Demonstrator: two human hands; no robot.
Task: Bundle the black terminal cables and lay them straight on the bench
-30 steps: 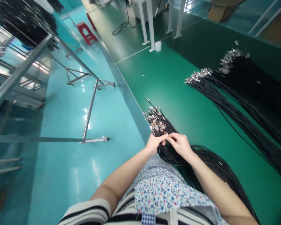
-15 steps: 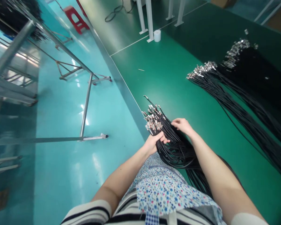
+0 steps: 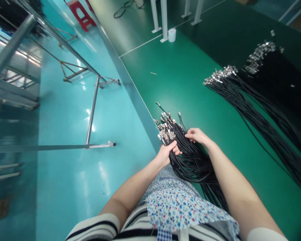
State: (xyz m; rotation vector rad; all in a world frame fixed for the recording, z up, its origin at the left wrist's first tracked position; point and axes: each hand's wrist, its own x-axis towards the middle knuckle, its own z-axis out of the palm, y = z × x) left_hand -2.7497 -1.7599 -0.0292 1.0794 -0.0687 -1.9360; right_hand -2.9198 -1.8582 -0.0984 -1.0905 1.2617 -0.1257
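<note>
A thick bunch of black cables [image 3: 190, 164] with metal connector ends lies at the near edge of the green table. My left hand [image 3: 167, 153] is wrapped round part of this bunch, just below a cluster of silvery connectors [image 3: 167, 135]. On the bunch's right side, my right hand [image 3: 197, 135] pinches a single cable whose connector end [image 3: 180, 114] stands out from the rest. More connector tips spread out beyond my left hand, and one bare-ended cable [image 3: 160, 106] pokes farther forward.
Other bundles of black cables [image 3: 251, 117] with silvery ends lie on the green table [image 3: 175, 70] at the right. A white roll [image 3: 172, 34] stands by white table legs [image 3: 164, 20]. Left of the table, a metal rack frame [image 3: 91, 110] and red stool [image 3: 81, 15] stand on the blue floor.
One cable's connector end now sticks up beside the bunch near my right hand. My left hand keeps its grip. The whole view has shifted slightly.
</note>
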